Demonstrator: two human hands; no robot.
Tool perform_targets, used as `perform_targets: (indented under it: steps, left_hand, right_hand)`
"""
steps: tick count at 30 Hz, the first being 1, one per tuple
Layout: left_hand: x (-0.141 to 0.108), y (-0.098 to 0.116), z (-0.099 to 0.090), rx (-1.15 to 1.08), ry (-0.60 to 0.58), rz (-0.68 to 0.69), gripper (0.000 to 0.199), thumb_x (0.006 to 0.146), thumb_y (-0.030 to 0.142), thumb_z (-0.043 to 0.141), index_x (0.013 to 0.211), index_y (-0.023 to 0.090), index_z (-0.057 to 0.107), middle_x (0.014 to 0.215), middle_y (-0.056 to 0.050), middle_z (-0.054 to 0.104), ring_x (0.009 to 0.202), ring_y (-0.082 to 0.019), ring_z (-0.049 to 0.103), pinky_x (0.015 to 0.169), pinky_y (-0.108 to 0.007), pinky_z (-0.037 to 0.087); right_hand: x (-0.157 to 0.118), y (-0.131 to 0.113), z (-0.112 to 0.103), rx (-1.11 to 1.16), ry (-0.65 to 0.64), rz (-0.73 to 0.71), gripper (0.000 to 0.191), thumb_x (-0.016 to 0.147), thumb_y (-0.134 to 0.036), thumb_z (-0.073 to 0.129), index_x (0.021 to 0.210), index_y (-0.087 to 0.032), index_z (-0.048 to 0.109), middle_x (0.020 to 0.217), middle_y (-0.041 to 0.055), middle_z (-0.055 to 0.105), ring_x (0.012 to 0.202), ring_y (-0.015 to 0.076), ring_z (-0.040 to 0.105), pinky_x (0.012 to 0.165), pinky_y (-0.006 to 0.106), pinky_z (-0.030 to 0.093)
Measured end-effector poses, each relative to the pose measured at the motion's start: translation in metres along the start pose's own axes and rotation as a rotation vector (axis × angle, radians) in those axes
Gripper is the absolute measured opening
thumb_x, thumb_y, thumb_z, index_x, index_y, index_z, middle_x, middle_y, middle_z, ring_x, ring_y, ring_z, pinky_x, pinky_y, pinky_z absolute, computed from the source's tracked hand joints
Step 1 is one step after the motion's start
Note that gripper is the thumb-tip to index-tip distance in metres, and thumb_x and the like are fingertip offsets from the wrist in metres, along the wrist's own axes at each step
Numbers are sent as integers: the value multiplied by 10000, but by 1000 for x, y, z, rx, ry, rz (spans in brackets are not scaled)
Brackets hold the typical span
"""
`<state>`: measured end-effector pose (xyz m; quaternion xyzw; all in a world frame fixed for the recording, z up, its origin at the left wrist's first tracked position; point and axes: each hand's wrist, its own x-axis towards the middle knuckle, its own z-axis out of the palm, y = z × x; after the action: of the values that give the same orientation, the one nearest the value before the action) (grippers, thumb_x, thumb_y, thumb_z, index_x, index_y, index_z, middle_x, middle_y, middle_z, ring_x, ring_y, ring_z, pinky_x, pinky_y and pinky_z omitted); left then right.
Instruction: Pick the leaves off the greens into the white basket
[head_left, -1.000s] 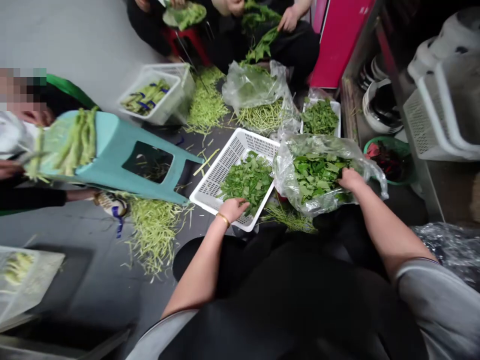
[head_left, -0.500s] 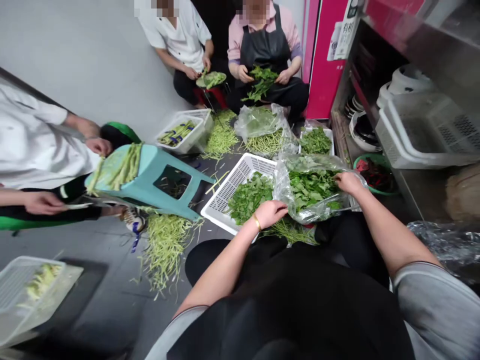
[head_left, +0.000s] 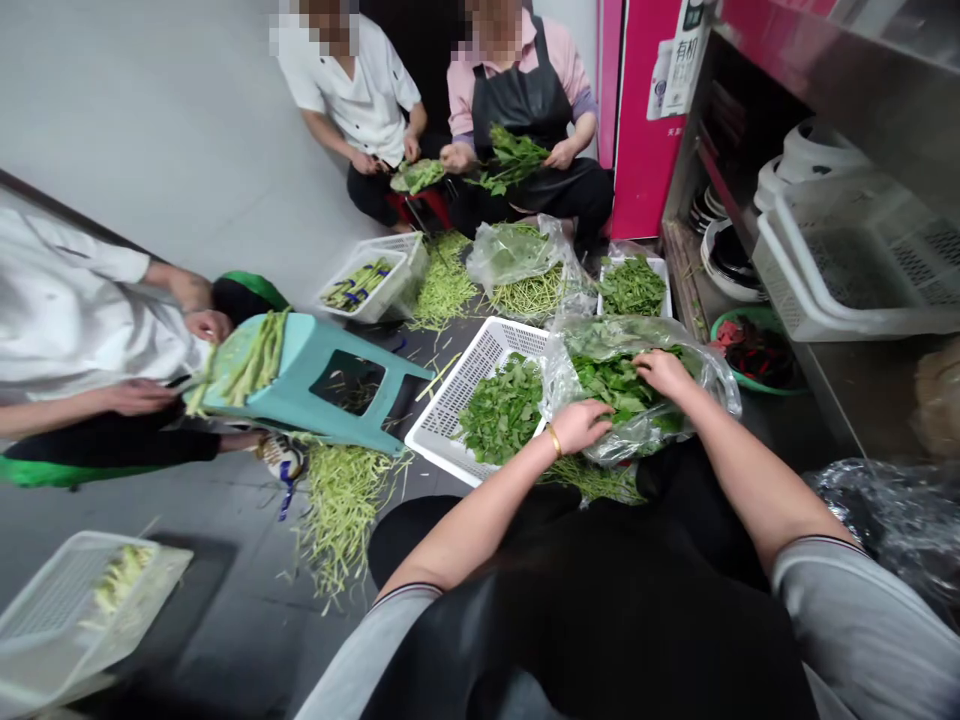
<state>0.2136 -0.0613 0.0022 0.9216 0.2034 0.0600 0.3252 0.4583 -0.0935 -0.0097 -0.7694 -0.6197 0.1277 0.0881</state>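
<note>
A clear plastic bag (head_left: pixel 716 385) lies spread in front of me, filled with leafy greens (head_left: pixel 611 385). At the bag's near left side, my left hand (head_left: pixel 583 428) touches the leaves with its fingers somewhat apart; a gold bangle circles that wrist. My right hand (head_left: pixel 666 376) reaches over the bag from the right, its fingers curled into the greens, tips partly hidden. Left of the bag stands a white perforated basket (head_left: pixel 442 425) holding a heap of picked leaves (head_left: pixel 504 408). Thin green stems (head_left: pixel 596 480) lie below the bag, close to my knees.
A co-worker at left works over a teal stool (head_left: pixel 300 350) bearing stalks; peelings (head_left: pixel 341 510) lie beneath. Two more people sit at the back, one holding greens (head_left: pixel 514 160). A crate of greens (head_left: pixel 634 288), a green basin (head_left: pixel 757 350) and a metal shelf (head_left: pixel 832 385) are right.
My left hand has moved right, from the bag's left edge onto the greens. My right hand has shifted left, from the bag's right side further into the leaves.
</note>
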Motion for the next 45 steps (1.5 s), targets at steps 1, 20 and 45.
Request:
perform_targets:
  steps: [1,20,45]
  left_hand:
    - [3,-3,-5,-54,60,-13,328,871,312,520,1140,169,641,1064,-101,674,946,-203,635,891,-341,494]
    - [-53,-114,-92,-544,764,-647,192,749,98,587,927,68,652,767,-44,666,649,-114,572,673,-285,491]
    - [81,2,-46,-267,279,69,290,820,289,611,1065,164,706,1102,-95,697,1015,-228,635,953,-356,457]
  right_hand:
    - [0,3,-10,59,50,-6,293,843,-217,512,1063,-200,706,997,75,703,932,195,650,886,288,456]
    - [-4,10,-23,85,-199,219,305,844,-238,521,1086,-118,664,1066,168,687,943,241,666,823,334,505]
    - [-34,22,-82,349,555,-202,245,868,-411,545,924,-257,728,995,56,694,1037,234,609,959,396,454]
